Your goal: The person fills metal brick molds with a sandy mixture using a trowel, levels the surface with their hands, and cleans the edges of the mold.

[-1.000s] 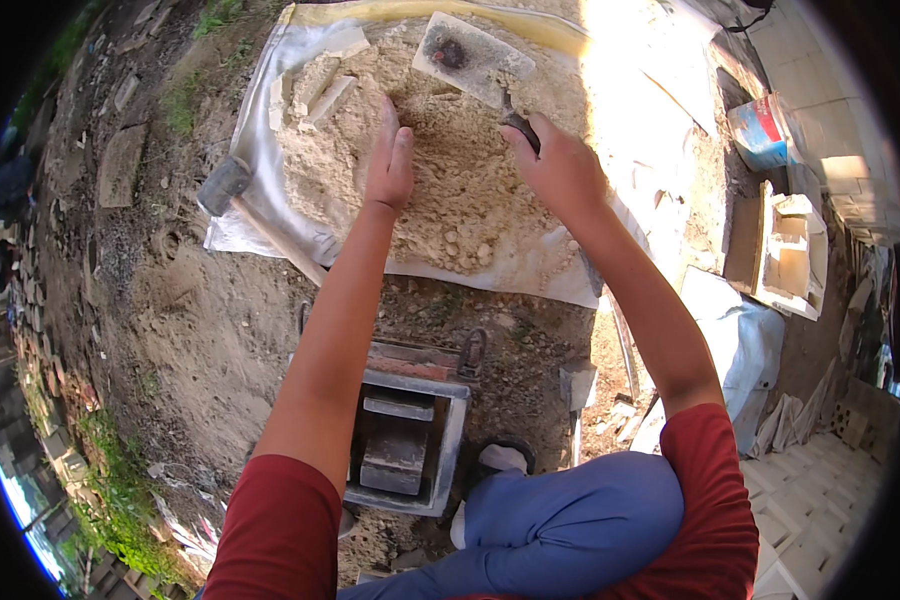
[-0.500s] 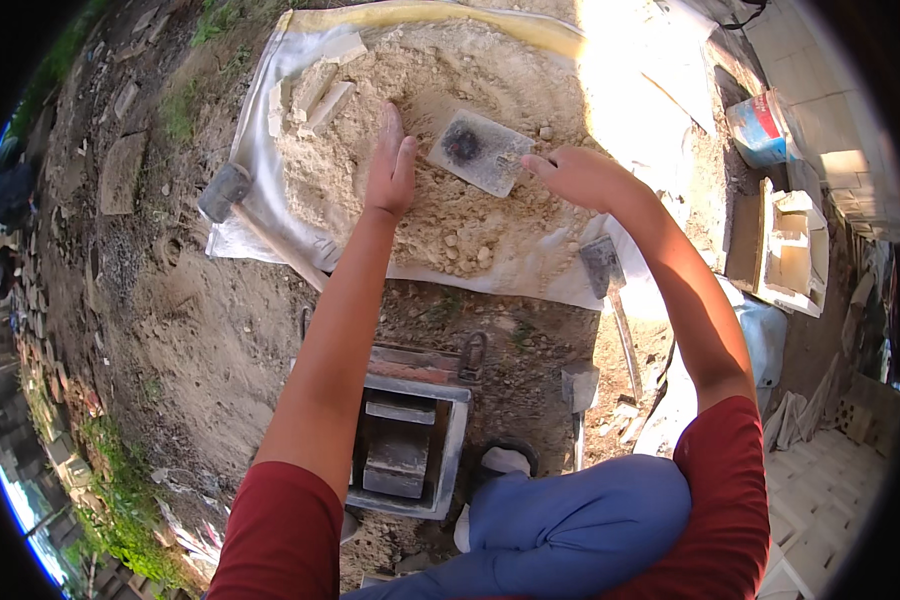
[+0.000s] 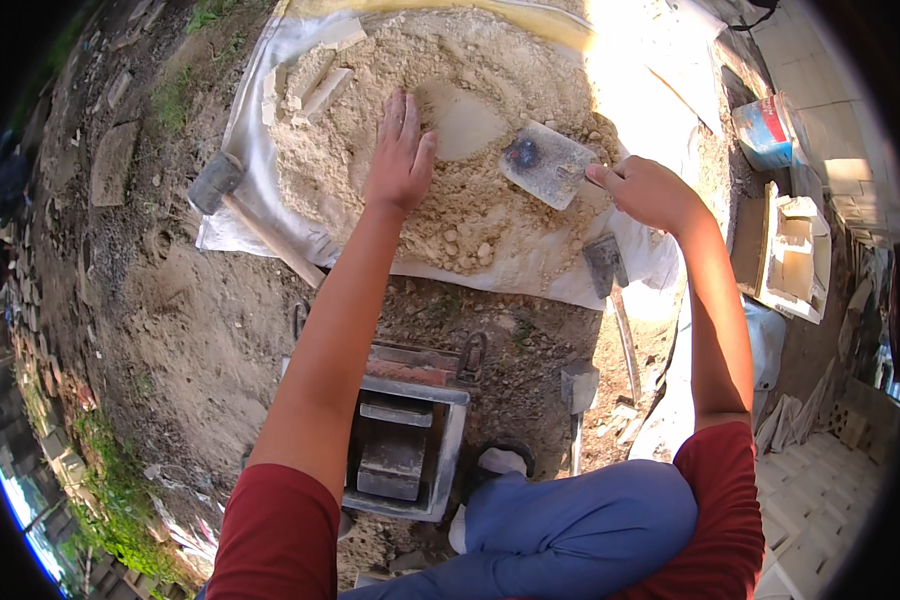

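Note:
My right hand (image 3: 660,192) is closed round the short handle of a trowel with a flat, roughly rectangular grey blade (image 3: 570,170). A dark round spot marks that blade, which lies over the right part of a heap of pale sandy mix (image 3: 510,70). On the heap's left part rests my left hand (image 3: 402,160), fingers stretched out and holding nothing. Between the hands the mix shows a smooth, flattened patch (image 3: 465,125). Under the heap is a white sheet (image 3: 560,285) with a yellowish far edge.
A mallet (image 3: 270,240) lies at the sheet's left edge. Pale block pieces (image 3: 322,97) sit on the heap's far left. Nearer me are a metal mould (image 3: 457,440), a hammer-like tool (image 3: 625,340) and a small spade (image 3: 579,388). A bucket (image 3: 763,135) stands at right.
The trowel has moved right with my right hand, uncovering the smooth patch in the mix. My left hand has turned from edge-on to palm down and shifted slightly right.

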### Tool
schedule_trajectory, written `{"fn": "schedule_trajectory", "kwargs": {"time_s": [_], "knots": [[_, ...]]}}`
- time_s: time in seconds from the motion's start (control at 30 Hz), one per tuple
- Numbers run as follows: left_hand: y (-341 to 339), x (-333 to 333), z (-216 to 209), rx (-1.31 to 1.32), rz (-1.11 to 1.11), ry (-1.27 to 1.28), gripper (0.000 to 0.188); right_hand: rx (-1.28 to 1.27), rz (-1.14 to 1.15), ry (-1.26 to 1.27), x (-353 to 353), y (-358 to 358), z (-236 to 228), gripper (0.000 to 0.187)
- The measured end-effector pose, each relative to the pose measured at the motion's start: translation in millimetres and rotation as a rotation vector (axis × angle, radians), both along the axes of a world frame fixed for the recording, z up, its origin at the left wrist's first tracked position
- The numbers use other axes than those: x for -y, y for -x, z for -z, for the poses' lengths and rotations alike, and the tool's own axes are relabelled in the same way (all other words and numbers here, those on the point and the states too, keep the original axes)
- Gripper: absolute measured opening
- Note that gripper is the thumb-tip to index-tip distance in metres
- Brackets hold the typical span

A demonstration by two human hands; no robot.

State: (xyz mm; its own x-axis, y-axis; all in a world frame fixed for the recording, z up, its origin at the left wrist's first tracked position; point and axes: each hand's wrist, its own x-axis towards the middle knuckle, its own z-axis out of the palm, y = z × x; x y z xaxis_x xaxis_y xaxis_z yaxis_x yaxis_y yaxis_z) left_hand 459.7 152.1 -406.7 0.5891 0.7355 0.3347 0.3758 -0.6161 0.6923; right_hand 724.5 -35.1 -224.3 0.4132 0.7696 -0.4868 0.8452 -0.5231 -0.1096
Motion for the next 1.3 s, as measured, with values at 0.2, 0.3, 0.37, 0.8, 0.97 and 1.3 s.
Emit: {"fn": "schedule_trajectory", "kwargs": {"time_s": [0.2, 0.3, 0.37, 0.8, 0.97, 1.3], "knots": [[0.1, 1.6, -0.6, -0.2, -0.039, -0.177, 0.066, -0.108, 0.019, -0.002, -17.8, 17.9, 12.3, 0.076], [2.4, 2.3, -1.4, -0.158, -0.012, -0.139, 0.066, -0.157, 0.028, -0.003, -23.8, 33.2, 21.8, 0.078], [-0.1, 4.3, -2.2, -0.171, -0.002, -0.145, 0.067, -0.163, 0.033, -0.036, -23.2, 32.4, 29.5, 0.081], [1.6, 4.2, -13.5, -0.19, 0.1, -0.181, 0.072, -0.263, 0.024, -0.233, -56.8, 56.4, 82.3, 0.078], [-0.4, 8.0, -19.4, -0.091, 0.163, -0.075, 0.067, -0.348, 0.132, -0.173, -38.5, 66.6, 74.6, 0.073], [-25.3, 6.0, -49.6, 0.132, 0.12, -0.036, 0.069, -0.462, 0.335, -0.348, -9.9, 76.7, 47.5, 0.073]]}}
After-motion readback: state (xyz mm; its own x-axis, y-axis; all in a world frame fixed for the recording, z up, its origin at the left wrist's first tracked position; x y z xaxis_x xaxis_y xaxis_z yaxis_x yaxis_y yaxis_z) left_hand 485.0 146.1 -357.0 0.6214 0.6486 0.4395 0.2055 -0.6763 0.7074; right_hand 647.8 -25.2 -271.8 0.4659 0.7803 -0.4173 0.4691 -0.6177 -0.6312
